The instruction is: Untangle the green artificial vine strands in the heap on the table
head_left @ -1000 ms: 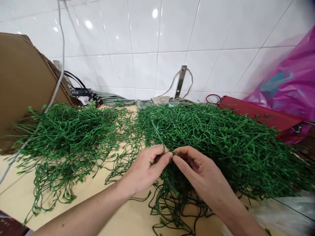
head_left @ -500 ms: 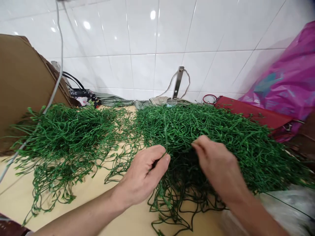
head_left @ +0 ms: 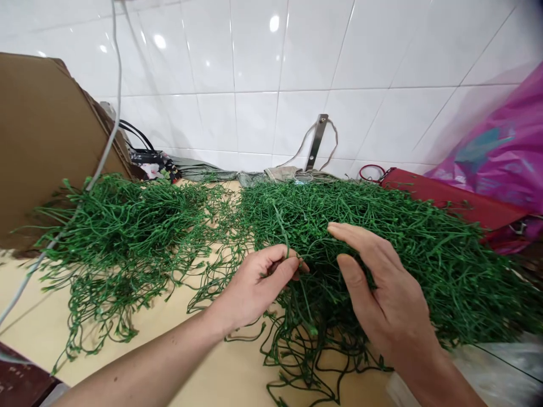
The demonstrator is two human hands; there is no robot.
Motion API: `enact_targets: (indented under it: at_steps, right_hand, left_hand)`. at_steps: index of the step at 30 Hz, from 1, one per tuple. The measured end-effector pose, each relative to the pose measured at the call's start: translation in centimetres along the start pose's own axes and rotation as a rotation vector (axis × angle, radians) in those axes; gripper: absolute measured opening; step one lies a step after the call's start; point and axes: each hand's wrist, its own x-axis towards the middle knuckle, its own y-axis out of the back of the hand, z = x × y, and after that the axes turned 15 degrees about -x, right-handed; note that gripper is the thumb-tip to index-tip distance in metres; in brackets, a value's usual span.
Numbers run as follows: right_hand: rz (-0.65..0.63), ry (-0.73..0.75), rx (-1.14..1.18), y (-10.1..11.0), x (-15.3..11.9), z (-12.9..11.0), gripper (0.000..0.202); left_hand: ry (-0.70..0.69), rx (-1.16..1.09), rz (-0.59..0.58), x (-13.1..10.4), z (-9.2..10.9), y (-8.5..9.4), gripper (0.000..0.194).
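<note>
My left hand (head_left: 267, 285) pinches a thin green plastic stem (head_left: 280, 220) between thumb and fingers, and the stem sticks up past the knuckles. To its right my right hand (head_left: 384, 288) is open, thumb and fingers apart, with nothing seen in it. Both hands are over the near side of a large heap of green artificial plant stems (head_left: 424, 249). Dark, tangled stems hang out of the heap below the hands. A smaller pile of the same stems (head_left: 136, 226) lies on the left.
A cardboard box (head_left: 42, 147) stands at the left, with a white cable (head_left: 111, 135) hanging before it. Behind are a floral bag (head_left: 155, 165) and a tiled wall with a metal bracket (head_left: 316, 141). A red bag (head_left: 449, 198), a purple plastic bag (head_left: 500, 147) and clear plastic (head_left: 492, 373) are at the right.
My right hand has gone from a closed pinch to open fingers, near the same place. My left hand still pinches a stem. The whole view has shifted slightly.
</note>
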Motion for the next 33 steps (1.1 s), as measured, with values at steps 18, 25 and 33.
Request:
enact_targets:
  at_steps: [18, 25, 33]
  right_hand:
    - [-0.149, -0.035, 0.129, -0.6, -0.4, -0.3, 0.013]
    - [-0.216, -0.079, 0.154, -1.4, -1.1, -1.1, 0.007]
    - [-0.172, -0.096, 0.074, -0.9, -0.7, -2.1, 0.012]
  left_hand:
    - [0.024, -0.111, 0.167, 1.1, -1.1, 0.1, 0.031]
    - [0.029, -0.038, 0.099, 0.9, -1.8, -0.2, 0.022]
    - [-0.263, 0.367, 0.073, 0.0, -0.8, -0.8, 0.017]
